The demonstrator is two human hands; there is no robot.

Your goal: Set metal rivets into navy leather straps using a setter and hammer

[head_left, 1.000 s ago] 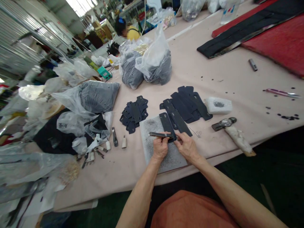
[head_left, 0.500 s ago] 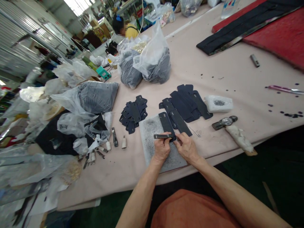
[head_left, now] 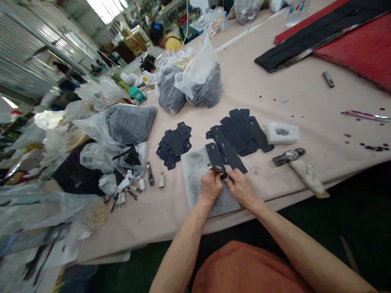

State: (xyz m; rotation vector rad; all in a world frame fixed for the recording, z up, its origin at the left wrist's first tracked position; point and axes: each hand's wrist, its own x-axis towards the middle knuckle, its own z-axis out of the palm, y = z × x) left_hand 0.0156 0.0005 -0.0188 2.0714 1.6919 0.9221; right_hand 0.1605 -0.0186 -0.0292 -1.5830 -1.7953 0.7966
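Observation:
My left hand point(head_left: 210, 186) is closed around a dark metal punch point(head_left: 216, 169), its shiny end pointing up and left. The tool's other end is by the near end of a dark navy strip point(head_left: 213, 153); my fingers hide whether they touch. That slotted strip lies on a speckled white pad point(head_left: 195, 179). Pinched fingers of my right hand point(head_left: 240, 186) hold the strip's near end. Just beyond, a longer slotted strip point(head_left: 227, 148) lies beside a fanned pile of dark pieces point(head_left: 241, 130). A smaller heap of cut pieces point(head_left: 174, 142) lies to the left.
On the right are a hammer point(head_left: 290, 156) with a wrapped handle and a white block point(head_left: 282, 133). Small tools point(head_left: 149, 174) lie left of the pad. Filled plastic bags point(head_left: 201, 85) stand farther back. A pink pen-like tool point(head_left: 365, 115) lies far right. Another person point(head_left: 172, 40) sits beyond.
The punch in my left hand has swung from lying sideways to a steeper tilt, and that hand has moved slightly right, closer to my right hand. The strip stays on the pad.

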